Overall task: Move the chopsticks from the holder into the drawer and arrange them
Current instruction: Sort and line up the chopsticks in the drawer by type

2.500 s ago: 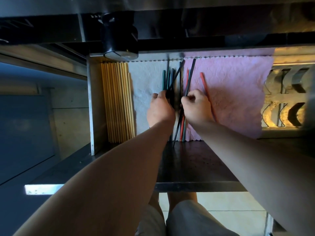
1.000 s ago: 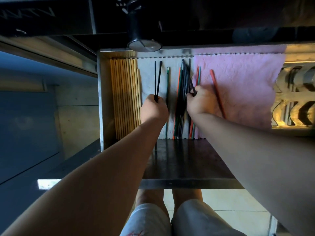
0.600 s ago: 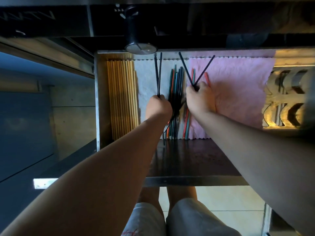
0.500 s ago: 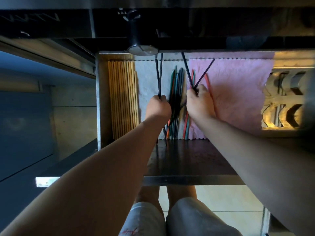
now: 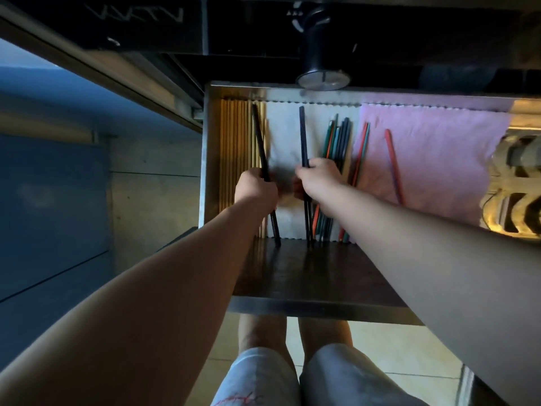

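Head: right hand [image 5: 319, 178] grips thin black chopsticks [image 5: 302, 133].

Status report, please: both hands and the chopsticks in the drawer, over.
Left hand grips black chopsticks over wooden row. Right hand grips other black chopsticks. One red chopstick lies apart; nothing blocks.

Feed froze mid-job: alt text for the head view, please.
Over an open drawer, the left hand grips black chopsticks angled across the wooden chopsticks; the right hand grips a second black pair over the white cloth. Coloured chopsticks lie bunched, one red chopstick on the pink cloth.
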Available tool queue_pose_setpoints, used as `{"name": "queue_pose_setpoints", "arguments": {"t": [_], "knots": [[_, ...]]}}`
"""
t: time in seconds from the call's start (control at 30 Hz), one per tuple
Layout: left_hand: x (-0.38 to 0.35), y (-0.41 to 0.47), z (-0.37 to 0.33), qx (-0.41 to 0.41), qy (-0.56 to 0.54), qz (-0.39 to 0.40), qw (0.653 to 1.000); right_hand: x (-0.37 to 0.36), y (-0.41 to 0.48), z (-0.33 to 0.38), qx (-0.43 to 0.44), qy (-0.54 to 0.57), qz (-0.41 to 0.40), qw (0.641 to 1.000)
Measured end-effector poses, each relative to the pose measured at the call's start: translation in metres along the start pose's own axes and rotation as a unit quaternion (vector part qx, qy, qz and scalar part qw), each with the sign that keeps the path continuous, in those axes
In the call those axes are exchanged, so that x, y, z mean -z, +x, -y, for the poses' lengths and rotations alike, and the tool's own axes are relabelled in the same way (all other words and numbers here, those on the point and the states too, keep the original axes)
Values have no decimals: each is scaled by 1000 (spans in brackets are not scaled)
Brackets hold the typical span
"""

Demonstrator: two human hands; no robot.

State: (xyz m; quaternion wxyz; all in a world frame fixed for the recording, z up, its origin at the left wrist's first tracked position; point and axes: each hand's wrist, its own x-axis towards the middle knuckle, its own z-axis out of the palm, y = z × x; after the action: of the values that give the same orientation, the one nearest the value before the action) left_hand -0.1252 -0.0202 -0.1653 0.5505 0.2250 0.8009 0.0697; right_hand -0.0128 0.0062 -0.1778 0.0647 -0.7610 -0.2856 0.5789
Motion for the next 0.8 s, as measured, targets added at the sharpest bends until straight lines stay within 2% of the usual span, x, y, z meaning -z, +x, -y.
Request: {"name": "queue_pose_setpoints", "arguments": {"t": [0.1,0.23,0.5,0.63,0.73,0.8], "knots": [[8,4,2,-45,70,-12,996,-7,2,2,3,-70,-16,997],[9,5,0,-89,114,-8,989,-14,3,1,-12,-70,-41,997],[12,0,-2,-96,148,-29,984,-21,1,-3,-4,-61,-32,998],[16,-6,-1,-76,179,-28,981,-20,-2,4,3,-75,-74,994],[17,-9,0,-109,266,-41,957,-14,-5,8,-1,-90,-131,987],[19,-10,2,-171,353,-54,918,-13,-7,9,0,-85,-132,988]]}}
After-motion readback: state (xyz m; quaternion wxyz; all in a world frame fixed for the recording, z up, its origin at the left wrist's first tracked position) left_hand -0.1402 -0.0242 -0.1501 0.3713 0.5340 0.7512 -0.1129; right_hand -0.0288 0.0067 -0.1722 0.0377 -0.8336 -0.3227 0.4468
